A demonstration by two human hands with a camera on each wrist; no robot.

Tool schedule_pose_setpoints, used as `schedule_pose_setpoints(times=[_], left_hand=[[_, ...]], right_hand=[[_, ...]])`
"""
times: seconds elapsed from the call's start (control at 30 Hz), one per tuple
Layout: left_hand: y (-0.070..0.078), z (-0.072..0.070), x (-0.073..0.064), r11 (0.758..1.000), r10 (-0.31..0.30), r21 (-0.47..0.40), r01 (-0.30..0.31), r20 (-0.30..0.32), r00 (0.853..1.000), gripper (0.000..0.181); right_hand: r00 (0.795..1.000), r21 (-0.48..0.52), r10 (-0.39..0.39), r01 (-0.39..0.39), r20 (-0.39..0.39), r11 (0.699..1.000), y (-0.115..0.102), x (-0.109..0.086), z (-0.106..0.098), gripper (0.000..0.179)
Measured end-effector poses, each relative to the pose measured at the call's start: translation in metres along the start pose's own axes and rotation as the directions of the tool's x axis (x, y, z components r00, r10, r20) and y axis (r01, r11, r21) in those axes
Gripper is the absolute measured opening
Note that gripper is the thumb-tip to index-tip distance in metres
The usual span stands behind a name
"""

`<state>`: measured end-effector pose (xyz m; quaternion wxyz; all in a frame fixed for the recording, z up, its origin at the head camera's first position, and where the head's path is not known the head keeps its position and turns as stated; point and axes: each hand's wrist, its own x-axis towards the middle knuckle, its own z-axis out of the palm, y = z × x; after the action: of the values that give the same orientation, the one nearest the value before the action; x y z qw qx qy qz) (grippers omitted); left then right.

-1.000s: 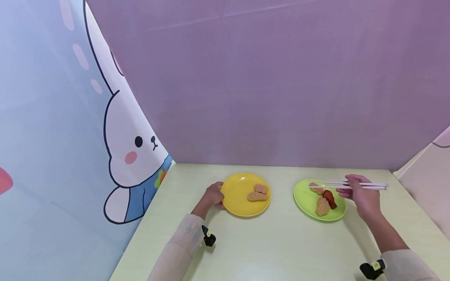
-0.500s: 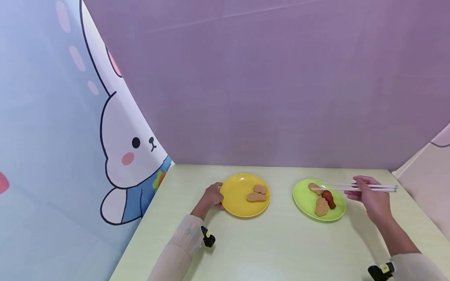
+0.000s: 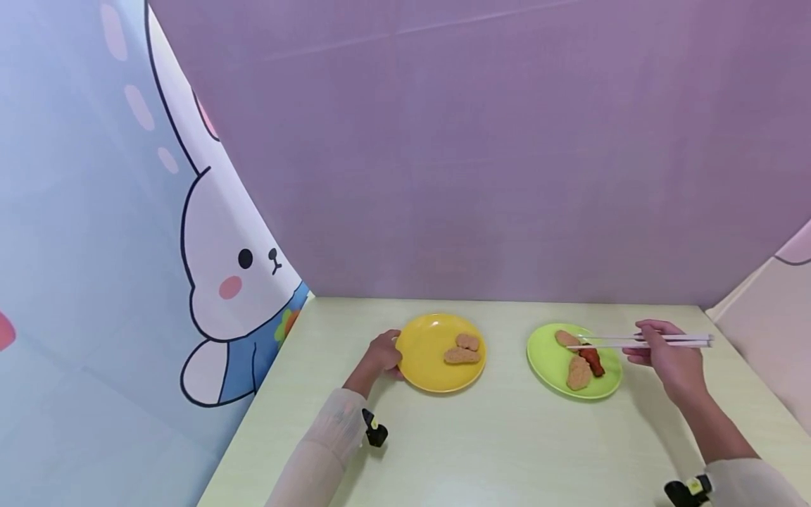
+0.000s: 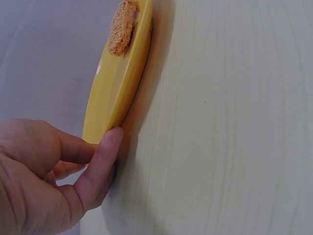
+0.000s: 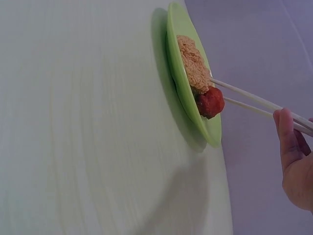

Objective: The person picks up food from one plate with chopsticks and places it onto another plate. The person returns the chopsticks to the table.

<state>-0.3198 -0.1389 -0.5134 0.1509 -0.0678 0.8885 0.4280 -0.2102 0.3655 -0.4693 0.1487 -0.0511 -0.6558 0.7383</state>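
My left hand pinches the left rim of a yellow plate, thumb and fingers at its edge in the left wrist view. On that plate lie two breaded, nugget-like pieces. My right hand holds a pair of white chopsticks, their tips spread apart over a green plate. Two breaded pieces and a glossy red-brown piece of meat rest on the green plate. In the right wrist view the chopsticks reach behind the red piece, which hides their tips.
Both plates stand on a pale wood-grain table close to its far edge. A purple cloth wall rises behind it. To the left hangs a blue cloth printed with a white rabbit. A black wrist camera sits on each sleeve.
The right hand has moved to the right with the chopsticks, and their tips have lowered slightly toward the red piece. The left hand stays at the yellow plate.
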Motion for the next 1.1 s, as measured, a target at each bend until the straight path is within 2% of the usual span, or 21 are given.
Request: schedule_pose_setpoints(times=[0.23,0.6,0.8,1.1], left_hand=[[0.001,-0.001,-0.002,1.0,-0.002,0.013,0.002,-0.004,1.0,0.075],[0.006,-0.002,-0.01,1.0,0.02,0.004,-0.02,-0.008,1.0,0.076],[0.006,-0.003,-0.011,1.0,0.012,0.0,-0.012,0.0,1.0,0.076],[0.006,-0.004,-0.01,1.0,0.009,0.0,-0.009,0.005,1.0,0.076]], right_hand=[[1.0,0.008,0.003,-0.003,-0.011,1.0,0.003,0.001,0.002,0.018],[0.997,0.062,0.055,-0.051,-0.063,0.997,0.005,0.005,0.005,0.023],[0.996,0.047,0.048,-0.044,-0.08,0.998,0.004,0.003,0.007,0.022],[0.995,0.106,0.04,-0.03,-0.092,0.994,-0.001,0.001,0.008,0.023]])
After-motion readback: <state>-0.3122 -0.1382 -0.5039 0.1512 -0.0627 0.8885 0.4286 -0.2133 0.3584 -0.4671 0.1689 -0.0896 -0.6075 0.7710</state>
